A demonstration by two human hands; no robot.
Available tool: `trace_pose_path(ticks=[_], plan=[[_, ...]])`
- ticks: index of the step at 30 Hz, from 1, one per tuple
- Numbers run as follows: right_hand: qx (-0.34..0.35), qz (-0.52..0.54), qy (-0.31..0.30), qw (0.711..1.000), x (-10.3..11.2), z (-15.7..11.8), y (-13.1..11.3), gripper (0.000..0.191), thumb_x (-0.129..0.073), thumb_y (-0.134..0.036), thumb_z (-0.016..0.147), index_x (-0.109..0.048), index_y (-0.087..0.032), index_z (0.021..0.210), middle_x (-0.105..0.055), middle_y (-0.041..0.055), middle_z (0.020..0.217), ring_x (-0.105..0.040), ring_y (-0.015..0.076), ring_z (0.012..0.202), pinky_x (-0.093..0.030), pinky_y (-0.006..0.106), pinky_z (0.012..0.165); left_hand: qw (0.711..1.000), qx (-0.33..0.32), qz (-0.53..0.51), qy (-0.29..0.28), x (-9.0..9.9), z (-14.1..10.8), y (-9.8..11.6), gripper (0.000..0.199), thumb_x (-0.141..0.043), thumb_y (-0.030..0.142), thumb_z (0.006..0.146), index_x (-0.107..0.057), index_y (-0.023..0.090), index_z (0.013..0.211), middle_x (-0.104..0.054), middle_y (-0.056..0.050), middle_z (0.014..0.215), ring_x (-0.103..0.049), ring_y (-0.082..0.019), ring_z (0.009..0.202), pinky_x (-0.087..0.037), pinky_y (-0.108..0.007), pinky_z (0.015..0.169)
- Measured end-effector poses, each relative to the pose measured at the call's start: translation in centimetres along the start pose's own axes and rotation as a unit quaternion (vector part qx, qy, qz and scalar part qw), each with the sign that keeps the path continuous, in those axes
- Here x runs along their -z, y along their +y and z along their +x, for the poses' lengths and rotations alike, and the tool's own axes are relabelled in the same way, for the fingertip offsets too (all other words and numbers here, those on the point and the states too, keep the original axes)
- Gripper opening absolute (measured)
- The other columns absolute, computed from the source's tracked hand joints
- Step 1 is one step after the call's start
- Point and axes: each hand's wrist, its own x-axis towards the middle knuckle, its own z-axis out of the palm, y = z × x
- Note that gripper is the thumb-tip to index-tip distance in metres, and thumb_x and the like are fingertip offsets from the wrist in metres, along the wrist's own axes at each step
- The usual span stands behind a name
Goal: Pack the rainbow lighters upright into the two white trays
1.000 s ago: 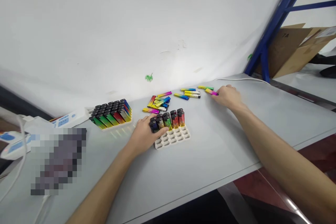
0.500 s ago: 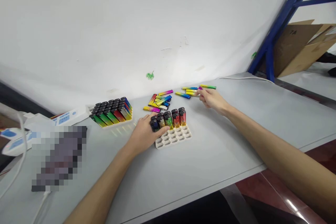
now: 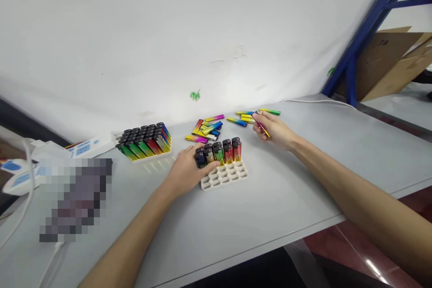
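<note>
Between its thumb and fingers my right hand (image 3: 274,129) holds a purple and yellow lighter (image 3: 262,126), just right of some loose lighters (image 3: 236,121). My left hand (image 3: 187,167) grips the left end of a white holder (image 3: 225,180), its thumb lying across the front. Several upright lighters (image 3: 228,153) with black tops fill the back rows of that holder; the front rows show bare slots. Behind it lies a pile of colourful lighters (image 3: 209,129). A second holder (image 3: 152,158), packed with upright lighters (image 3: 143,141), stands to the left.
White power strips (image 3: 89,147) with cables lie at the left, near a blurred dark object (image 3: 79,198). The wall (image 3: 151,40) borders the table's back. A white cable (image 3: 313,100) runs along the back right, by a blue frame (image 3: 351,76) and cardboard boxes (image 3: 381,63).
My right hand has picked up the purple and yellow lighter from the right-hand group and drawn it slightly closer. My left hand stays on the holder. The view has shifted slightly.
</note>
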Motion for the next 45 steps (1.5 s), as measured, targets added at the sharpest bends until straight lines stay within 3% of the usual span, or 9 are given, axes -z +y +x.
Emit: trace_pose_path(ticks=[4, 10, 14, 18, 25, 35, 45], plan=[[-0.002, 0.024, -0.031, 0.999, -0.5, -0.4, -0.2, 0.042, -0.057, -0.059, 0.089, -0.033, -0.026, 0.083, -0.037, -0.009, 0.062, -0.023, 0.0068, 0.043, -0.02, 0.019, 0.039, 1.0, -0.006, -0.005, 0.014, -0.2, 0.0, -0.3, 0.041, -0.063, 0.057, 0.081, -0.061, 0.026, 0.108, -0.069, -0.004, 0.103, -0.064, -0.026, 0.099, -0.05, -0.038, 0.083], [-0.008, 0.026, -0.067, 0.997, -1.1, -0.8, -0.7, 0.041, -0.052, -0.065, 0.089, -0.033, -0.028, 0.088, -0.041, -0.0092, 0.063, -0.023, 0.0079, 0.042, -0.018, 0.02, 0.04, 1.0, -0.003, -0.017, 0.018, -0.1, -0.1, -0.2, 0.041, -0.063, 0.057, 0.08, -0.063, 0.025, 0.105, -0.069, -0.004, 0.098, -0.064, -0.026, 0.094, -0.05, -0.036, 0.079], [0.003, 0.043, -0.024, 0.999, -1.2, -0.7, -0.4, 0.045, -0.045, -0.07, 0.089, -0.041, -0.026, 0.082, -0.024, -0.0102, 0.051, -0.011, 0.0086, 0.042, -0.012, 0.023, 0.042, 0.999, 0.001, -0.027, 0.018, 0.0, -0.2, 0.0, 0.035, -0.065, 0.055, 0.08, -0.063, 0.025, 0.097, -0.069, -0.002, 0.092, -0.064, -0.025, 0.09, -0.05, -0.034, 0.075], [-0.027, 0.053, 0.027, 0.998, -1.5, -0.5, 0.2, 0.061, -0.036, -0.079, 0.086, -0.037, -0.023, 0.06, -0.014, -0.0086, 0.045, -0.01, 0.0085, 0.039, -0.011, 0.027, 0.042, 0.999, 0.007, -0.03, 0.019, 0.0, -0.2, 0.1, 0.035, -0.066, 0.055, 0.079, -0.063, 0.024, 0.095, -0.069, -0.002, 0.09, -0.064, -0.024, 0.088, -0.05, -0.034, 0.074], [-0.055, 0.065, 0.047, 0.995, -2.1, -0.3, 0.5, 0.052, -0.04, -0.057, 0.091, -0.03, -0.024, 0.052, -0.017, -0.0067, 0.043, -0.011, 0.0085, 0.038, -0.01, 0.027, 0.041, 0.999, 0.002, -0.028, 0.019, 0.0, -0.1, 0.0, 0.04, -0.066, 0.056, 0.079, -0.063, 0.024, 0.103, -0.07, -0.004, 0.098, -0.064, -0.025, 0.093, -0.05, -0.035, 0.079], [-0.07, 0.059, 0.037, 0.995, -2.7, -0.4, 0.6, 0.045, -0.038, -0.047, 0.09, -0.03, -0.024, 0.052, -0.019, -0.0061, 0.041, -0.011, 0.0091, 0.039, -0.01, 0.027, 0.041, 0.999, 0.01, -0.039, 0.017, 0.0, -0.2, 0.1, 0.035, -0.066, 0.055, 0.078, -0.064, 0.024, 0.095, -0.069, -0.003, 0.092, -0.064, -0.024, 0.09, -0.051, -0.035, 0.077], [-0.07, 0.074, 0.033, 0.994, -2.5, -0.4, 0.6, 0.058, -0.04, -0.07, 0.088, -0.028, -0.023, 0.055, -0.016, -0.0072, 0.043, -0.01, 0.0084, 0.04, -0.009, 0.027, 0.042, 0.999, 0.007, -0.042, 0.021, 0.0, -0.1, 0.1, 0.036, -0.067, 0.056, 0.077, -0.064, 0.025, 0.095, -0.07, -0.003, 0.094, -0.065, -0.025, 0.091, -0.051, -0.034, 0.077]])
